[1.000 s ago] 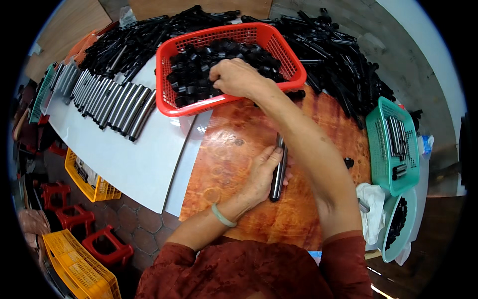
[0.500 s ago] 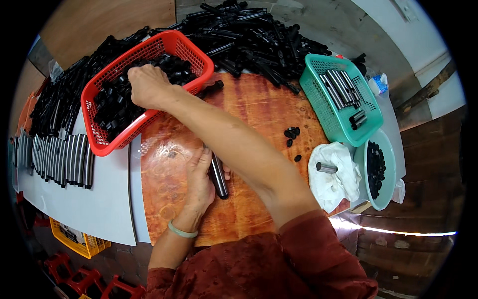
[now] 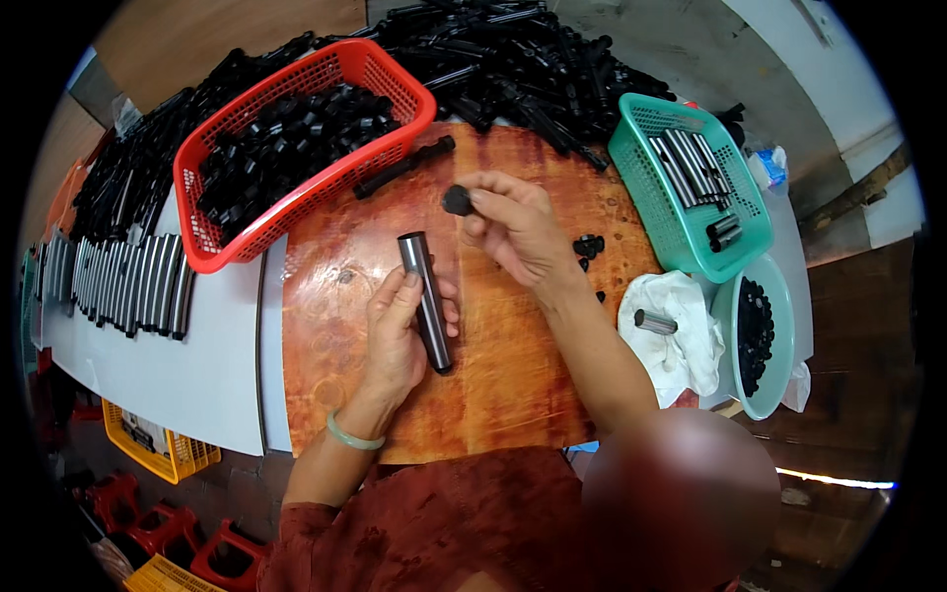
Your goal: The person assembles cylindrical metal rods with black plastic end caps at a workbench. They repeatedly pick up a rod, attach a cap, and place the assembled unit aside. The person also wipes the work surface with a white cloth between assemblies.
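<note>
My left hand is wrapped round a dark metal tube that has a black end at the bottom. The tube stands tilted over the wooden board, its upper end uncovered. Up and to the right, my right hand pinches a small black plastic cap between thumb and fingers, apart from the tube. Many more black plastic pieces fill the red basket at the far left. Beside that basket a black rod lies on the board.
Black rods are heaped behind the wooden board. A row of metal tubes lies at left. To the right are a green basket with tubes, a white cloth under a short tube, a bowl of black parts, and loose caps.
My right hand has come out of the red basket, back toward me and right, with a black cap. My left hand still holds the tube, now more fully in sight.
</note>
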Available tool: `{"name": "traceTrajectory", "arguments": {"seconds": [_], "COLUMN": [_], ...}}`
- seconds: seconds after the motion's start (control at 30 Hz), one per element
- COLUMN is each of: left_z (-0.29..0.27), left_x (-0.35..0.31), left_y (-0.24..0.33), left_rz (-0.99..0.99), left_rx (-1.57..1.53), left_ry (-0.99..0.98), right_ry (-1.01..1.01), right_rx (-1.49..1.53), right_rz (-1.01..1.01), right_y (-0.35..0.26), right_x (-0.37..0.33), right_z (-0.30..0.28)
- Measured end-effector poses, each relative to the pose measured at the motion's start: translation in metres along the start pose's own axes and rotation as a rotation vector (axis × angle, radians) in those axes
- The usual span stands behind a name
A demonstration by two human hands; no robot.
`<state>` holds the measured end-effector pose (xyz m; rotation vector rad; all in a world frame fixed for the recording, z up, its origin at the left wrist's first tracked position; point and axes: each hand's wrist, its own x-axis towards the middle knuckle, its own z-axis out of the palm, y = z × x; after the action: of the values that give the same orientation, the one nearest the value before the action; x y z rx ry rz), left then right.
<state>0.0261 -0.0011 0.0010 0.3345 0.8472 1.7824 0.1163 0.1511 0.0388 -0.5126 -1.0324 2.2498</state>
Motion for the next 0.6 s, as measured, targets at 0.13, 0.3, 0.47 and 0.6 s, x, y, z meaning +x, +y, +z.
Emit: {"name": "traceTrajectory", "arguments": {"seconds": [0.13,0.3,0.47,0.6], "left_z": [-0.001,-0.007,-0.003,-0.003], "left_x": [-0.004,-0.002,-0.002,0.000], "left_y": [0.001,-0.002,-0.001,0.000], "left_rz": [-0.016,-0.028,0.007,0.035], "left_rx": [0.013,0.036,0.033,0.053], "left_ry": [-0.036,-0.028,-0.023,-0.019], "right_ry": [-0.004,0.075,-0.035,-0.171], "right_rx": [0.054,-0.149,0.096,0.128], "right_rz": [0.048,0.020,0.161,0.213], "right_y": [0.015,0.019,0.023,0.036], "right_x": [-0.012,-0.022,-0.030,-0.034], "right_z": [-0.021,-0.028,-0.026,-0.025]}}
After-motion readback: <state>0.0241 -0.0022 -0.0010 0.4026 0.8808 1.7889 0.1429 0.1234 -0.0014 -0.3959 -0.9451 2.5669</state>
